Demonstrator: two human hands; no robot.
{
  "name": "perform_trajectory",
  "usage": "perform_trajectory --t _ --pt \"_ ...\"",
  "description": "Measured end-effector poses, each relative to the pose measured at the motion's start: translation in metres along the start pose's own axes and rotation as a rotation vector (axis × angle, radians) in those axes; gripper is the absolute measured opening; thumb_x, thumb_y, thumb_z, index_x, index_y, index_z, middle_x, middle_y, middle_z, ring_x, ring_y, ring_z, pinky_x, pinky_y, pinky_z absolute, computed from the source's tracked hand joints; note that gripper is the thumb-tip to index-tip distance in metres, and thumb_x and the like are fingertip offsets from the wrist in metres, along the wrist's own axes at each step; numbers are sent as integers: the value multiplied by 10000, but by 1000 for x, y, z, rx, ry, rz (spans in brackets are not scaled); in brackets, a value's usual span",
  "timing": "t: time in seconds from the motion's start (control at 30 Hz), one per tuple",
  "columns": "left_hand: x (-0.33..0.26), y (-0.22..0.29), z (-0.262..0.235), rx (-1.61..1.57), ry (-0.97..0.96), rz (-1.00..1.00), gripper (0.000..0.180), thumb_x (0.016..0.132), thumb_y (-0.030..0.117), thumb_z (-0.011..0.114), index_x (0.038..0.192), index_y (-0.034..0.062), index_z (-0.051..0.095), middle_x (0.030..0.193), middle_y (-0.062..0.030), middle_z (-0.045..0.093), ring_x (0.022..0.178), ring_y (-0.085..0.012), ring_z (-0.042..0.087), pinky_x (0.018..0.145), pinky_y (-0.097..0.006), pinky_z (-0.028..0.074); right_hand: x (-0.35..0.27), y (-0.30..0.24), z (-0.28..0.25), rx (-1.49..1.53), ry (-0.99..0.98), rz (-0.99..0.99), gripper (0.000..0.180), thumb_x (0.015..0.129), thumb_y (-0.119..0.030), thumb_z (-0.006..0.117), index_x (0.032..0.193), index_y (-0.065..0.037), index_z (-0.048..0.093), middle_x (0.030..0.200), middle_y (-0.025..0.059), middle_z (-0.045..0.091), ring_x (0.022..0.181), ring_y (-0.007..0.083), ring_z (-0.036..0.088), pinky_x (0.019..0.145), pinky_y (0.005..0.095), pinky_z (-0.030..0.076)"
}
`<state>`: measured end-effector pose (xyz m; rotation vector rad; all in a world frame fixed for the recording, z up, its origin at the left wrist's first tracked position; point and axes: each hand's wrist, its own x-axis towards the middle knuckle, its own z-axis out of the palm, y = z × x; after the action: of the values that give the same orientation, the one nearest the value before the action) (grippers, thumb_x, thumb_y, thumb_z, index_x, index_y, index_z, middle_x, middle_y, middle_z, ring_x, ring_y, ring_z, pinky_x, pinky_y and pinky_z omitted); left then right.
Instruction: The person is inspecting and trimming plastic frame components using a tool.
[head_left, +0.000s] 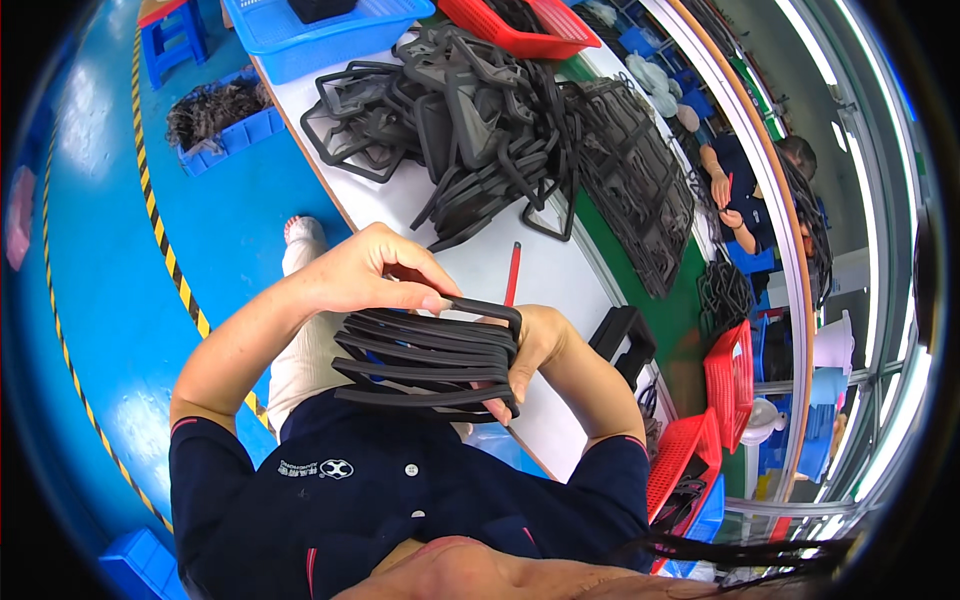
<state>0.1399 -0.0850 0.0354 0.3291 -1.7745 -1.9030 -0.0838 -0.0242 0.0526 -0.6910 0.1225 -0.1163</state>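
black frame stack [425,365] hung over near edge of desk [462,272]

grip of right hand [535,345] clasped its side; grip of left hand [378,268] pinched top frame [487,307]. inward from that edge lay a red pen [514,272] and heaped black frames [465,125].

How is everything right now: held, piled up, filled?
Black, rubbery-looking angular frames: stacked, held
Left hand: pinching the farthest frame
Right hand: gripping the stack's right end
Heap of angular black frames: piled, tangled
Slim straight red stick: partly hidden
Rectangular blue plastic basket: partly filled
Rectangular blue plastic floor tray: filled
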Motion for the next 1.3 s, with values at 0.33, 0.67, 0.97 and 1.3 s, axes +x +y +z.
perform_trajectory --t 0.33,0.67,0.97,1.3 --pt "-8 -21 -8 -164 47 51 302 786 182 684 1038 28 619 852 -28 616 774 -74 565 697 -218 440 16 -8 -9 -39 -63 81 244 709 4 708 915 73 595 805 161 636 743 231 641 688 327 514" --pt "-161 -87 -83 304 690 -288 210 825 119 558 982 8 642 1121 -178 584 1119 -268 507 926 -369 416 24 -14 -12 -117 -41 177 228 710 10 703 909 62 603 820 148 642 746 218 642 701 314 511" --pt "-91 10 20 213 378 50 190 776 89 672 961 45 660 893 -60 642 882 -176 582 808 -304 440 33 -14 -10 -292 55 209 231 727 -54 712 927 34 638 854 119 661 795 199 644 762 299 507" --pt "-65 -4 37 201 284 63 120 728 111 719 835 63 692 772 -23 590 775 -153 529 729 -288 407 17 -5 -10 -381 123 182 252 727 -71 720 938 40 639 877 120 669 812 188 644 775 292 501"
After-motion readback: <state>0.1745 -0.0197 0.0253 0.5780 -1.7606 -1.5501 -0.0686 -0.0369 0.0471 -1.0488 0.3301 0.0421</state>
